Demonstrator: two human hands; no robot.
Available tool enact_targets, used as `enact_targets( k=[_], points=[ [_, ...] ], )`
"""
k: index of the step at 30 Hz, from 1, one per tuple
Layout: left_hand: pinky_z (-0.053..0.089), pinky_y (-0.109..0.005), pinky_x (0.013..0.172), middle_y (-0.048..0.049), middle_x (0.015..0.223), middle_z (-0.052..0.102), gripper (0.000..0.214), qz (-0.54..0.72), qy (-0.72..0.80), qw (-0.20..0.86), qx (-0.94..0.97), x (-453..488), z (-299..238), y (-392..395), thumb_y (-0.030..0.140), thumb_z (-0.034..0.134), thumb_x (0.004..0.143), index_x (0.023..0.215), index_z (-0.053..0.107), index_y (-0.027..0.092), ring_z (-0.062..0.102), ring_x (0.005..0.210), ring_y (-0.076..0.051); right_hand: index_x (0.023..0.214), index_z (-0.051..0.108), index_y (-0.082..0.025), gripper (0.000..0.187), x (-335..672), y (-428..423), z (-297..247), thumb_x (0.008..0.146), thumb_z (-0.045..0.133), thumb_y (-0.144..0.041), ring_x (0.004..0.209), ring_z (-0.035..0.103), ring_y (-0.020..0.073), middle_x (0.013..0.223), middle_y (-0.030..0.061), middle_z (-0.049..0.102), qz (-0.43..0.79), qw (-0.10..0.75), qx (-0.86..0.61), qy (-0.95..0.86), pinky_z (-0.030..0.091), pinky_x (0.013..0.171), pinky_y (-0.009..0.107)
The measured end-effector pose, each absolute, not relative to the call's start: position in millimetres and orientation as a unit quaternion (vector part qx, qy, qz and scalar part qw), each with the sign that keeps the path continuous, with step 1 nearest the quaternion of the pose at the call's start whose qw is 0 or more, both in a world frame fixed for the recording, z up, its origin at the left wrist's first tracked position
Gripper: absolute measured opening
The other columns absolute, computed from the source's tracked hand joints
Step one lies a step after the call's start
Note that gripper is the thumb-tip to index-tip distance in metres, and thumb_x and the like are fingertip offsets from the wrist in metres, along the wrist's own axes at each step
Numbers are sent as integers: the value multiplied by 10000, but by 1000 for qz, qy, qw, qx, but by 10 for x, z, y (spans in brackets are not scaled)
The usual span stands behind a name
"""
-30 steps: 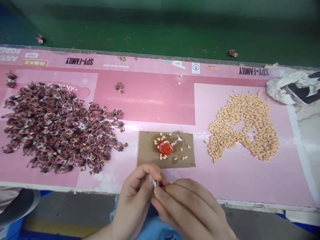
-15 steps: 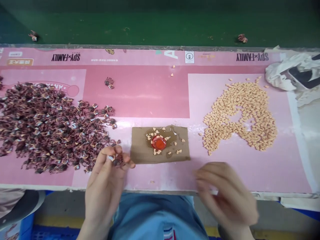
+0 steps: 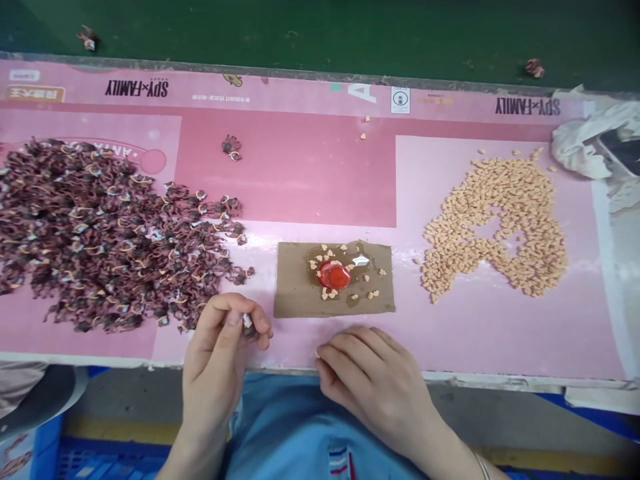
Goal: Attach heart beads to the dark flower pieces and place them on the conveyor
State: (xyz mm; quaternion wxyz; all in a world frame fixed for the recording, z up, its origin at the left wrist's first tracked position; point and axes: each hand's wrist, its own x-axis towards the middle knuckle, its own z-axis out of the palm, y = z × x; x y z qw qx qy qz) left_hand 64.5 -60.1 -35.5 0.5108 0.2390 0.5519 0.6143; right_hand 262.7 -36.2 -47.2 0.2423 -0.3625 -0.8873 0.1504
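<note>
My left hand (image 3: pixel 215 360) is closed around a small dark brown figure (image 3: pixel 249 329) with a pale patch, mostly hidden by the fingers. In a pinch near the table's front edge is my right hand (image 3: pixel 375 377); a tiny pale speck shows at its fingertips, too small to name. Beyond the hands lies a brown cardboard piece (image 3: pixel 290 287). On it sits a small red round dish (image 3: pixel 334 275) in a puddle of clear liquid, with several beige bits around it. Left of my left hand spreads a pile of similar dark figures (image 3: pixel 110 240).
A heap of small beige pieces (image 3: pixel 530 250) covers the right of the pink table (image 3: pixel 290 180). One figure (image 3: pixel 232 147) lies apart at the back. At the far right is a dark object (image 3: pixel 620 150) in white wrapping. A green surface (image 3: pixel 320 40) runs behind.
My right hand has moved left, toward my left hand, and its fingers are pinched. The figure in my left hand has been turned. The whole view has shifted and tilted slightly.
</note>
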Motion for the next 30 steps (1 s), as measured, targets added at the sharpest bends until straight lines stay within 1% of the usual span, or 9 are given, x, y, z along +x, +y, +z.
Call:
enact_targets(
  k=[5, 10, 14, 19, 23, 27, 30],
  points=[
    [548, -210, 616, 12, 696, 670, 136, 614, 563, 498, 240, 626, -362, -606, 349, 765, 946, 905, 746, 222, 586, 583, -103, 875, 684, -175, 182, 2642, -362, -446, 991, 556, -120, 689, 634, 150, 790, 27, 720, 151, 222, -354, -896, 514, 664, 299],
    [539, -198, 598, -13, 716, 675, 174, 585, 586, 501, 252, 618, -386, -659, 362, 725, 976, 920, 736, 198, 617, 615, -117, 900, 689, -148, 239, 2690, -344, -416, 1041, 499, -123, 710, 645, 159, 796, 37, 730, 144, 202, -334, -910, 519, 679, 305],
    [545, -195, 581, -35, 749, 704, 217, 567, 589, 515, 259, 625, -402, -685, 409, 738, 962, 953, 746, 192, 628, 615, -121, 892, 686, -155, 258, 2700, -327, -412, 1054, 487, -125, 682, 637, 151, 787, 31, 734, 141, 200, -325, -913, 505, 662, 306],
    [542, -181, 583, -27, 736, 687, 241, 549, 590, 526, 274, 619, -383, -670, 434, 759, 942, 942, 759, 193, 625, 616, -112, 902, 688, -152, 289, 2690, -317, -399, 1073, 456, -135, 686, 634, 149, 780, 22, 732, 138, 193, -322, -916, 497, 666, 305],
    [543, -169, 599, -19, 733, 700, 260, 541, 604, 523, 263, 676, -332, -667, 458, 784, 917, 923, 765, 199, 619, 619, -102, 872, 682, -156, 310, 2682, -317, -396, 1071, 446, -129, 674, 634, 156, 757, 24, 718, 134, 186, -315, -921, 487, 645, 311],
    [538, -155, 589, -8, 731, 707, 230, 556, 614, 507, 238, 724, -299, -689, 442, 802, 904, 926, 776, 215, 611, 585, -86, 845, 663, -167, 278, 2691, -296, -409, 1038, 475, -99, 646, 633, 152, 743, 28, 710, 146, 200, -310, -918, 500, 625, 301],
    [550, -169, 552, -27, 772, 736, 134, 559, 589, 506, 291, 696, -302, -690, 370, 767, 942, 956, 812, 245, 635, 563, -98, 879, 649, -171, 179, 2709, -248, -364, 986, 545, -73, 655, 637, 141, 752, 24, 707, 183, 248, -325, -894, 534, 639, 274]
  ],
)
